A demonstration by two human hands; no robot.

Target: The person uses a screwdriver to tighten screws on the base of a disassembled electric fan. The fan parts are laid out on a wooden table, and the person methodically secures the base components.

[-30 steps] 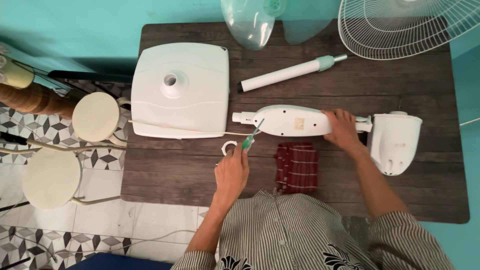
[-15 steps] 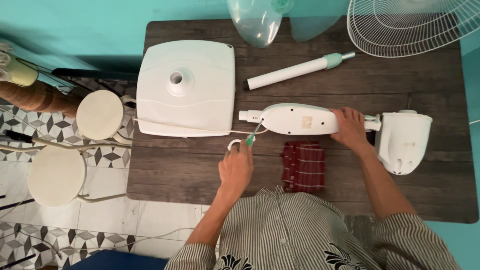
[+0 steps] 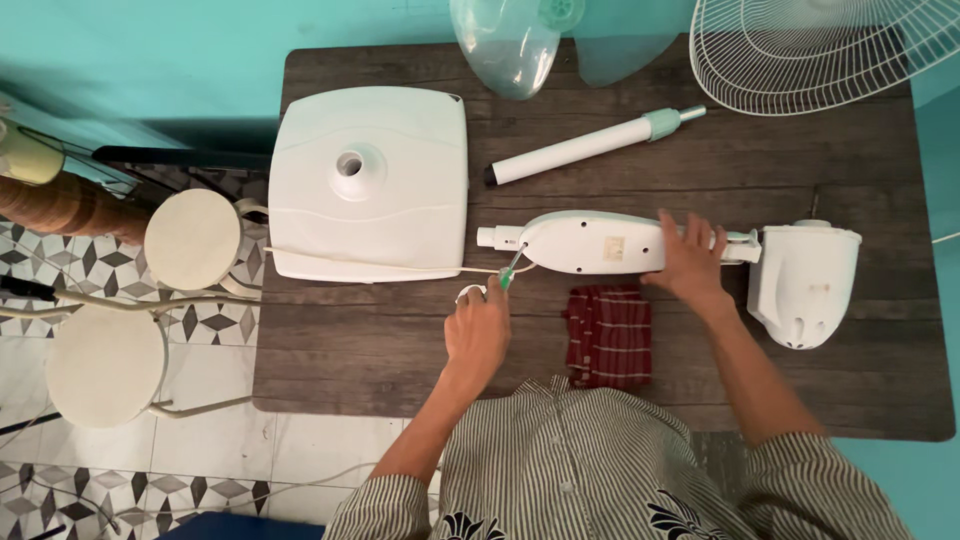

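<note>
A white fan neck housing (image 3: pixel 590 243) lies lengthways across the middle of the dark wooden table (image 3: pixel 330 350). My right hand (image 3: pixel 688 258) rests flat on its right end, next to the white motor head (image 3: pixel 803 283). My left hand (image 3: pixel 478 332) grips a green-handled screwdriver (image 3: pixel 509 270), whose tip touches the left end of the housing. A thin white cord (image 3: pixel 400 268) runs from that end along the square white fan base (image 3: pixel 369 181).
A white pole with a green collar (image 3: pixel 590 147) lies above the housing. A clear fan blade (image 3: pixel 505 42) and a white wire grille (image 3: pixel 820 50) sit at the far edge. A red checked cloth (image 3: pixel 609 335) lies near me. Two round stools (image 3: pixel 192 240) stand left of the table.
My view has shifted slightly. Both hands stay in the same place, the screwdriver tip still at the housing's left end.
</note>
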